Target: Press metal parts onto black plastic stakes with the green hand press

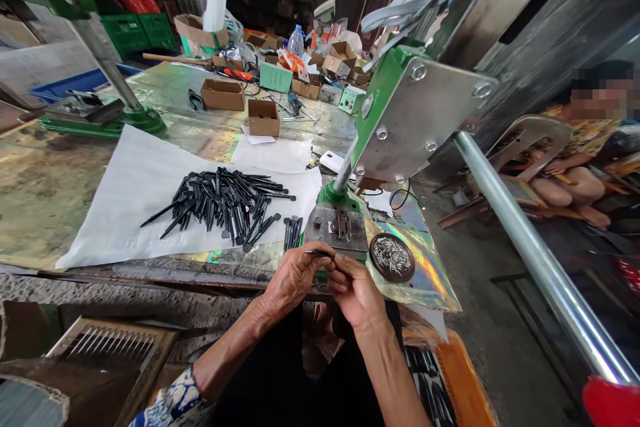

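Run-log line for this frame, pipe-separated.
left hand: pinching slim black part | right hand: pinching its end | ahead: press base | right: dish, metal pieces | left: black pieces on white sheet

Workbench (30,213), its top under a shiny, iridescent film. Near edge: large white sheet (110,207) spread flat, a loose, tangled heap of slim black pieces (220,203) upon it. Smaller black bunch (293,233), roughly parallel, just beside the near press's steel plate (325,230); green press base (333,195) behind. To the right, round brown dish (411,272) filled with fine silver pins (392,255). Beyond the sheet, two open cardboard boxes (224,99), near each other. Farther back, a green vented metal box (275,78) and a smaller green control box (350,100). Left side: second green press base (145,121). Far end crowded with cartons, bags; individual contacts unclear.
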Demonstrator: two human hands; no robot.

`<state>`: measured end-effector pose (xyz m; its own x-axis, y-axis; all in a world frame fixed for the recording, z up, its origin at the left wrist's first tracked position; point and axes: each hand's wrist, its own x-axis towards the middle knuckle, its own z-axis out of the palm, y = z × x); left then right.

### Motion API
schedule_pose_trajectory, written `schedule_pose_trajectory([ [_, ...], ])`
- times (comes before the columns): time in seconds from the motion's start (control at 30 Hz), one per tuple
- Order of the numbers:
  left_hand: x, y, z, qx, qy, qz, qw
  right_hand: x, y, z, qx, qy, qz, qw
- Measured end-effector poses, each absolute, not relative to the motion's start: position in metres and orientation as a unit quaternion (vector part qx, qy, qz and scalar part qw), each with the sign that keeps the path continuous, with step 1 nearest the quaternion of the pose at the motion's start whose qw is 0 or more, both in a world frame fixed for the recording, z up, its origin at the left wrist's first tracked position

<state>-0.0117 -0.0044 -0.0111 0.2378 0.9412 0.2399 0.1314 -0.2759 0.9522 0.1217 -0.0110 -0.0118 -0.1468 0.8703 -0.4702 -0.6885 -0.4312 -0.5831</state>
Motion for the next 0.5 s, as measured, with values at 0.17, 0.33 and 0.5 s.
schedule_pose_trajectory([
  [0.17,-0.006,0.018,-0.013,0.675,0.422,0.445,0.411,0.123,0.004,0.000,-0.393,-0.115,0.735,0.540],
  [0.33,0.003,0.038,-0.014,0.640,0.452,0.458,0.420,0.122,0.016,0.007,-0.399,-0.110,0.717,0.560],
  [0.5,0.010,0.056,-0.014,0.604,0.445,0.474,0.461,0.124,0.022,-0.002,-0.409,-0.118,0.701,0.572],
])
